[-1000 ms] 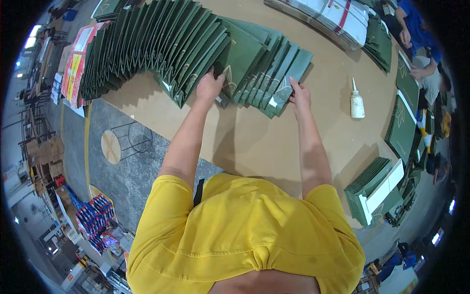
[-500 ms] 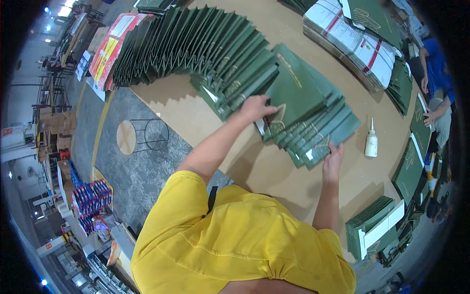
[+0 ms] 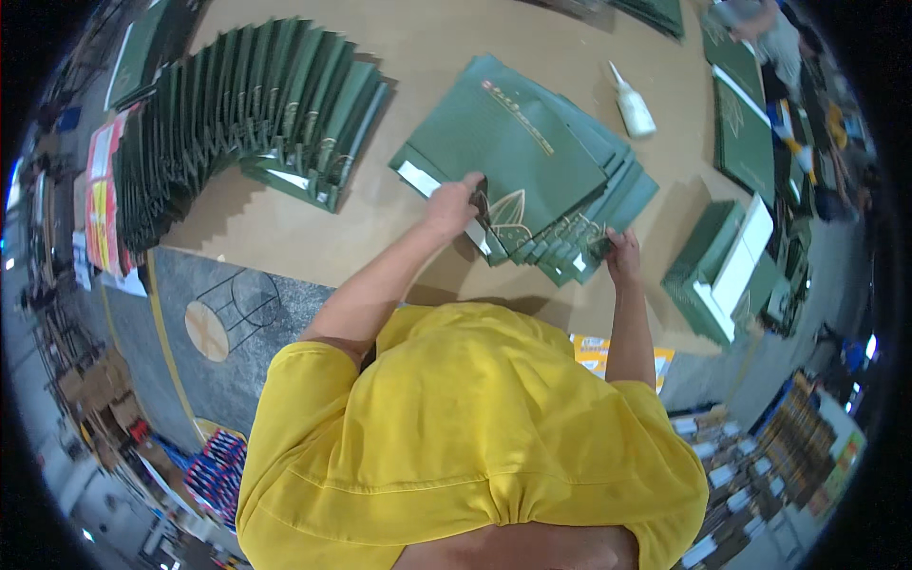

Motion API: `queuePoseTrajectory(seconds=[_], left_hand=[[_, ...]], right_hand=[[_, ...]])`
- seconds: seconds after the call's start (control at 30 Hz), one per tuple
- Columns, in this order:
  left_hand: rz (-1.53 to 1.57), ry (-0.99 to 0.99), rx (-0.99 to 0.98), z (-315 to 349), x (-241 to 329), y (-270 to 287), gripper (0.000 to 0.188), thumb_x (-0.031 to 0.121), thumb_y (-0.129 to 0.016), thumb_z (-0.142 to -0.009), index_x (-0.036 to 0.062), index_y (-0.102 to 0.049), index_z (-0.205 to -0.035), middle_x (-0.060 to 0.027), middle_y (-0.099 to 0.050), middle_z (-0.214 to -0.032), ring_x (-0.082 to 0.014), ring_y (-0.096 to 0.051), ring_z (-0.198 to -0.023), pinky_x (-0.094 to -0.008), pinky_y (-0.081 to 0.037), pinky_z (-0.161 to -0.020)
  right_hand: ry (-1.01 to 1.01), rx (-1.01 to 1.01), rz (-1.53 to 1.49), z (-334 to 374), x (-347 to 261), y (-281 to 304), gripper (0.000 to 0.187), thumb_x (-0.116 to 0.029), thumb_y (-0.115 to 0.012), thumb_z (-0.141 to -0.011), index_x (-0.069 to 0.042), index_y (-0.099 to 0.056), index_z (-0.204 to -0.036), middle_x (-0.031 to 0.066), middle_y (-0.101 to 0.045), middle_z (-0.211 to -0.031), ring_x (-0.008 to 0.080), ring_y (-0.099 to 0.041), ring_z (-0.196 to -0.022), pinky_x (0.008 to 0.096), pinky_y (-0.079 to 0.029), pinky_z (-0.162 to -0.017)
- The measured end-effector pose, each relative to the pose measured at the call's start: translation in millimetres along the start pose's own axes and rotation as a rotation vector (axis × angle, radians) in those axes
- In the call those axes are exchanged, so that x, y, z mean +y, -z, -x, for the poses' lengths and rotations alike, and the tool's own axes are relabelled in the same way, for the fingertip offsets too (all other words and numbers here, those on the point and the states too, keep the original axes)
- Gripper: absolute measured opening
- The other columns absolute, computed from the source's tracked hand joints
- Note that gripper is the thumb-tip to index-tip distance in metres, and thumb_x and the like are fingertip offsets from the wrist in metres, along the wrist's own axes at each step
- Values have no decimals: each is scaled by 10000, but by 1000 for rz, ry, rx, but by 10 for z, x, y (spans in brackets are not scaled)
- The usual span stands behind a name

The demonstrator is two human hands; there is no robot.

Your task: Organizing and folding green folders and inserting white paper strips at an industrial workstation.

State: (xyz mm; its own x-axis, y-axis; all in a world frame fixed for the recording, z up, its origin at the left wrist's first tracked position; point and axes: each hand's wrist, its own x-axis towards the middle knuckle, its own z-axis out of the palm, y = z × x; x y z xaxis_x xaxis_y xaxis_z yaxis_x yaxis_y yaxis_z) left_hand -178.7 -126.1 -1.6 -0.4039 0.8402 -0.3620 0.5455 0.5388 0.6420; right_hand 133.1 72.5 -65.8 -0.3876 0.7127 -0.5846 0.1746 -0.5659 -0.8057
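Head view: I see a gold print line point(image 3: 519, 118) and petal-like gold outline point(image 3: 508, 211) on the fanned green folders point(image 3: 484, 147), upper centre of the frame, on the desk point(image 3: 427, 43). The left hand point(image 3: 452, 205), curled, grips their lower-left edge; the right hand point(image 3: 623, 255) pinches the lower right.

mod. bright indoor light, soft shadows on desk point(image 3: 418, 47), white glare spots point(image 3: 871, 348) nr R rim, strong fisheye warp @ edges, blk corners, distant bg soft
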Motion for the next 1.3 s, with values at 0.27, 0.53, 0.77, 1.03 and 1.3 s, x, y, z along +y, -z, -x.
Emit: queuePoseTrajectory(seconds=[0.27, 0.53, 0.77, 1.03, 1.3], left_hand=[[-118, 16, -68, -210, 162, -95, 517, 180, -704, -685, 52, -382, -1069, -225, -615, -794, -406, -603, -792, -482, -470, -675], [-210, -9, -31, -236, 122, -181, 463, 174, -652, -737, 61, -383, -1097, -232, -617, -822, -410, -599, -798, -493, -468, -671], [-249, -164, 2, -49, -248, 10, 401, 194, -609, -793, 114, -473, -1161, -198, -602, -1029, -374, -583, -959, -488, -455, -816], [-590, -334, 416, -464, -541, 122, 668, 506, -473, -855, 124, -339, -1387, -177, -286, -1431, -359, -240, -1330, -538, -184, -1063], [-533, -291, 327, -609, -574, 16, 606, 487, -468, -865, 92, -415, -1321, -205, -331, -1392, -354, -288, -1303, -532, -216, -1034]], right_hand=[[481, 534, 1008, 342, -331, -366, 199, -102, -591, -783, -32, -566, -968, 118, -563, -881, 258, -557, -827, 359, -454, -719], [1102, -145, 1229, 815, -178, -1978, 682, -299, -657, -733, 22, -410, -1282, 208, -404, -1301, 362, -327, -1256, 479, -250, -1051], [889, -98, 1733, 323, 116, -1943, 948, -603, -530, -770, 78, -247, -1366, 240, -184, -1448, 372, -128, -1360, 508, -116, -1094], [823, -226, 1715, 306, 53, -1923, 943, -613, -513, -772, 61, -243, -1374, 238, -190, -1448, 363, -139, -1359, 500, -107, -1098], [804, -291, 1597, 284, -8, -1865, 985, -659, -502, -746, 80, -270, -1355, 251, -211, -1433, 376, -175, -1341, 504, -127, -1084]])
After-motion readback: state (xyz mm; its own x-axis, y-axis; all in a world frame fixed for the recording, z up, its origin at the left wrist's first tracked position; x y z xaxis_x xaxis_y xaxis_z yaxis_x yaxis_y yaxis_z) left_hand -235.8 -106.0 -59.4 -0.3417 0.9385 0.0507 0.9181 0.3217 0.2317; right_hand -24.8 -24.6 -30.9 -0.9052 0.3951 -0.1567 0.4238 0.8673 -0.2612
